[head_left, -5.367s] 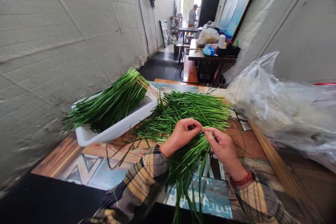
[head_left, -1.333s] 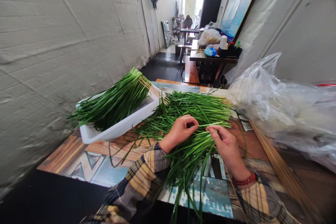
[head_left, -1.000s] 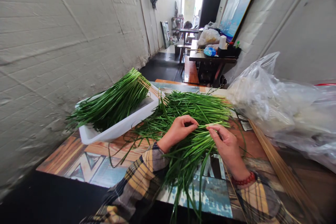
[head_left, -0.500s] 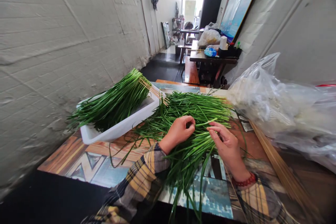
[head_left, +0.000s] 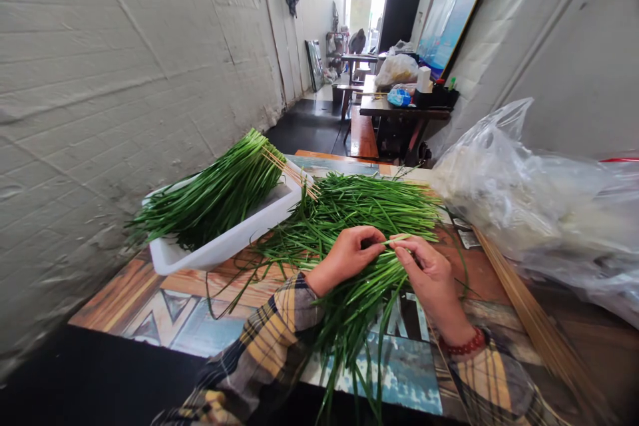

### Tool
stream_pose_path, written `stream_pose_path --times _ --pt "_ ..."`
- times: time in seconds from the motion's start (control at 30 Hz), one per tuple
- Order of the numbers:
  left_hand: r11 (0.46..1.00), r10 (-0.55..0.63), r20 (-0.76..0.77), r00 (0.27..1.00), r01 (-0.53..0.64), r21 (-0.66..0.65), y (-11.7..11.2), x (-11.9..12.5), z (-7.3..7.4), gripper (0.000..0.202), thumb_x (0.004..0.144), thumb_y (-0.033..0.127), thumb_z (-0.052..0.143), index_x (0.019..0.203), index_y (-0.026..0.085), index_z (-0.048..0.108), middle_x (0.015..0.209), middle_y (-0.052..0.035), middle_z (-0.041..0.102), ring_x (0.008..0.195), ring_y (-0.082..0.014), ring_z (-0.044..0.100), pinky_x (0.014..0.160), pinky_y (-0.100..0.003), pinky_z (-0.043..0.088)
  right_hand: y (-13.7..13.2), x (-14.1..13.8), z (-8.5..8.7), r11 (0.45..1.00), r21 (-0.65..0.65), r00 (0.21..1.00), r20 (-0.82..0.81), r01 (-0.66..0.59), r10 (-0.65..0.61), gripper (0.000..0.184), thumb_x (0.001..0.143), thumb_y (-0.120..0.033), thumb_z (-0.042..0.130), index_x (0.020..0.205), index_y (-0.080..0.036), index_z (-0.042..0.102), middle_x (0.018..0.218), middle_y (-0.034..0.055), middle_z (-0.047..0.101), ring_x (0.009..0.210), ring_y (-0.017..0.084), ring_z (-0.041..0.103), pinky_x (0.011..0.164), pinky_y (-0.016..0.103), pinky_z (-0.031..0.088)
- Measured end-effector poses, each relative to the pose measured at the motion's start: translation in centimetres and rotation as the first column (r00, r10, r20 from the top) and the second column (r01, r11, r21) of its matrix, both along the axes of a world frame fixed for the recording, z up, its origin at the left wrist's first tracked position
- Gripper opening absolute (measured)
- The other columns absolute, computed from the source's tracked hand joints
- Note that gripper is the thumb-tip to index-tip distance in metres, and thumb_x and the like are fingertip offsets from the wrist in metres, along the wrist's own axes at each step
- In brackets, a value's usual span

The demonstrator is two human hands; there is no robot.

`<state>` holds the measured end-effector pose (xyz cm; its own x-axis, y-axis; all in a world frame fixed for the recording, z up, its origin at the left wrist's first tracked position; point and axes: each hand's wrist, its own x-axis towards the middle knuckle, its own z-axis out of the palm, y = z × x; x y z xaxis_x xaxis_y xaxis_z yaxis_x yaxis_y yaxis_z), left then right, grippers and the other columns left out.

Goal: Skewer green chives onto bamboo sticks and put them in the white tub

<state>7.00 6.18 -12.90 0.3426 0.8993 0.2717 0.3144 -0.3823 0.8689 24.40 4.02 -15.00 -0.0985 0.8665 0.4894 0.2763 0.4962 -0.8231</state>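
My left hand [head_left: 348, 258] pinches a garlic chive stalk [head_left: 395, 239] between thumb and forefinger. Close beside it, the fingertips of my right hand [head_left: 428, 274] are closed on the pale end of the same stalk. Below both hands, a loose bunch of garlic chives [head_left: 357, 309] hangs over the table's front edge. A larger pile of garlic chives [head_left: 372, 203] lies just beyond. A thin stick [head_left: 444, 363] runs under my right wrist; whether my hand touches it is hidden.
At the left, a white tray [head_left: 224, 249] holds chives threaded on bamboo skewers [head_left: 289, 173]. On the right lie a bundle of bamboo skewers [head_left: 529, 313] and a clear plastic bag [head_left: 539, 213]. Another table [head_left: 382, 105] stands farther back, and a person [head_left: 357, 42] bends near the doorway.
My left hand has moved right, along the stalk, up to my right fingertips. My right hand has barely shifted. The person at the back now shows more.
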Motion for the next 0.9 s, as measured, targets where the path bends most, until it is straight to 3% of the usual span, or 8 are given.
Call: stream_pose_path --times 0.17,0.3,0.53,0.9 --pt "1.000 -0.001 0.069 0.998 0.001 0.002 -0.17 0.41 0.01 0.019 0.084 0.028 0.060 0.089 0.012 0.068 0.085 -0.0055 0.069 0.078 -0.0139 0.060 0.073 -0.024 0.046 -0.03 -0.08 0.29 1.000 0.001 1.000 0.011 -0.004 0.004 0.015 0.089 -0.030 0.056 0.091 -0.023 0.069 0.098 0.0060 0.068 0.095 0.021 0.063 0.086 0.037 0.049" --pt "1.000 0.000 0.086 0.996 -0.001 0.004 -0.25 0.66 -0.11 0.022 0.084 0.033 0.060 0.084 0.012 0.066 0.077 -0.0033 0.065 0.070 -0.0121 0.057 0.066 -0.022 0.045 0.02 -0.07 0.15 1.000 0.004 0.999 0.039 -0.006 0.006 0.016 0.088 -0.032 0.056 0.091 -0.024 0.069 0.097 0.0057 0.069 0.094 0.021 0.063 0.085 0.037 0.049" --pt "0.996 0.081 0.103 0.991 -0.077 -0.036 -0.29 0.44 0.27 0.015 0.082 0.023 0.059 0.082 0.011 0.068 0.073 -0.0028 0.065 0.067 -0.0116 0.055 0.063 -0.021 0.043 -0.22 0.01 -0.17 0.995 -0.087 0.997 0.063 0.048 -0.043 0.019 0.087 -0.035 0.057 0.093 -0.022 0.070 0.095 0.0054 0.071 0.088 0.021 0.065 0.081 0.034 0.050" --pt "0.997 0.068 0.071 0.995 -0.064 -0.054 -0.49 0.36 0.70 0.016 0.080 0.018 0.057 0.080 0.011 0.071 0.075 -0.0034 0.069 0.069 -0.0125 0.059 0.066 -0.021 0.044 -0.30 0.10 -0.24 0.984 -0.160 0.994 0.092 0.080 -0.066 0.025 0.087 -0.040 0.055 0.095 -0.022 0.071 0.089 0.0047 0.071 0.082 0.021 0.066 0.073 0.033 0.052"
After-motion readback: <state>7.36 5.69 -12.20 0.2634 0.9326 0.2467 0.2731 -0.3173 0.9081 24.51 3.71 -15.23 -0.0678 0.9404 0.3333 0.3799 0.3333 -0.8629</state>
